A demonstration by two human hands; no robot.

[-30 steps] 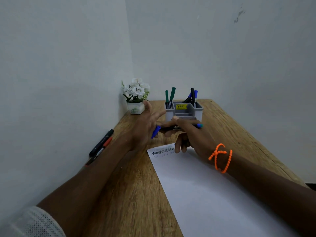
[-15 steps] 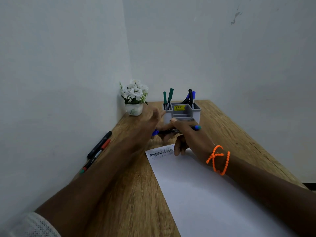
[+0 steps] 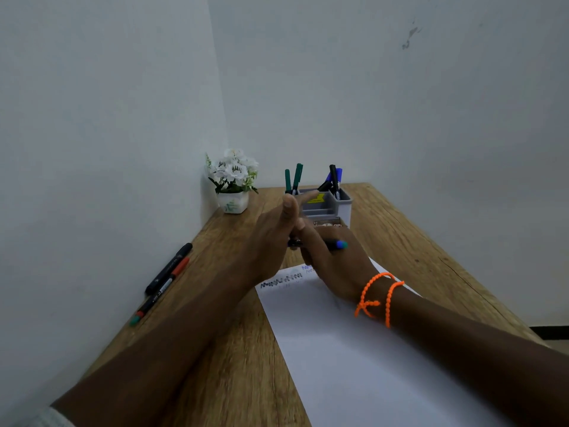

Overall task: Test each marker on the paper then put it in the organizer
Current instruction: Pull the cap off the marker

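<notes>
A: Where is the marker [image 3: 334, 244] relative to the organizer [image 3: 343, 208]?

B: Just in front of it, lying level, its blue end to the right.

A: And the organizer itself?

B: Grey, with two green markers [image 3: 293, 179] upright at its left and a black and a blue one at its right.

A: The paper [image 3: 354, 349]?

B: White, in front of the organizer, with scribbles [image 3: 281, 281] on its far edge.

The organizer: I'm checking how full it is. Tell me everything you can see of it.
The organizer is a grey, plastic-looking box with several compartments and a yellow label inside. It stands upright at the far end of the table. Two green markers stand at its left, black and blue ones at its right. Hands hide its front.
</notes>
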